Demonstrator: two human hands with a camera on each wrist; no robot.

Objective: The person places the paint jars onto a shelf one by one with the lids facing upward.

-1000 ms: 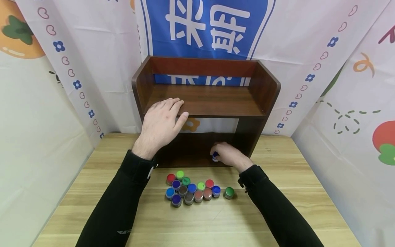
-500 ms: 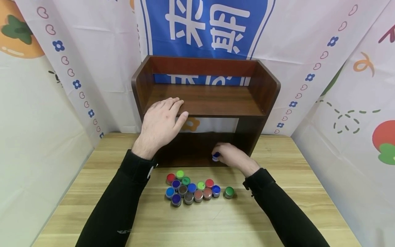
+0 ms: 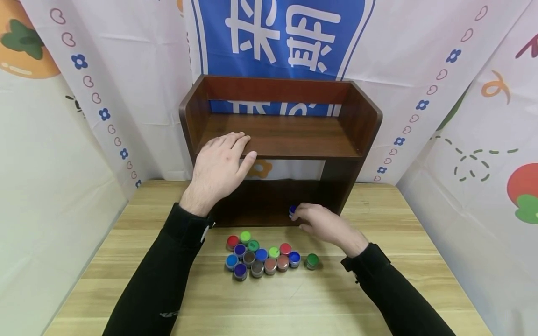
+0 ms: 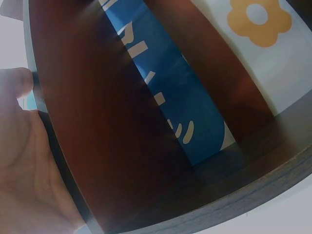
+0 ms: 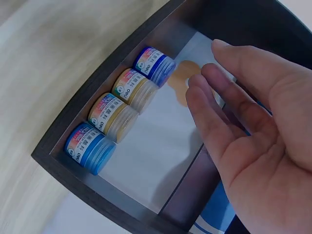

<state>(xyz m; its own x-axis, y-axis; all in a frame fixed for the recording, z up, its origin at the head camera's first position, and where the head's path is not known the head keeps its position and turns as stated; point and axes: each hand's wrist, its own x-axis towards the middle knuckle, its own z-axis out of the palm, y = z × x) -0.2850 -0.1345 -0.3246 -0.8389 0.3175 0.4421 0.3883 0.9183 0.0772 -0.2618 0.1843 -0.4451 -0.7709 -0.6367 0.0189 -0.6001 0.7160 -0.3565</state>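
Observation:
My left hand [image 3: 220, 170] rests with extended fingers on the upper board of a dark brown shelf unit [image 3: 286, 140], its thumb at the front edge. In the left wrist view this hand [image 4: 29, 161] lies along the board's edge. My right hand [image 3: 325, 224] is at the front of the lower compartment, fingertips beside a dark blue paint jar [image 3: 292, 211]. The right wrist view shows that hand [image 5: 258, 117] with relaxed fingers and nothing in them. There, the dark blue jar [image 5: 153, 66] stands in a row with two yellowish jars [image 5: 112, 117] and a light blue jar [image 5: 90, 146].
Several paint jars with red, green, blue and brown lids [image 3: 261, 255] cluster on the wooden table [image 3: 269, 308] before the shelf. A green-lidded jar [image 3: 312, 261] stands just right of them. Printed white cloth [image 3: 138, 56] hangs behind and at both sides.
My right hand has let go of the dark blue jar and drawn back toward the front right, its fingers loosening. The jar stays on the lower board. The left hand has not moved.

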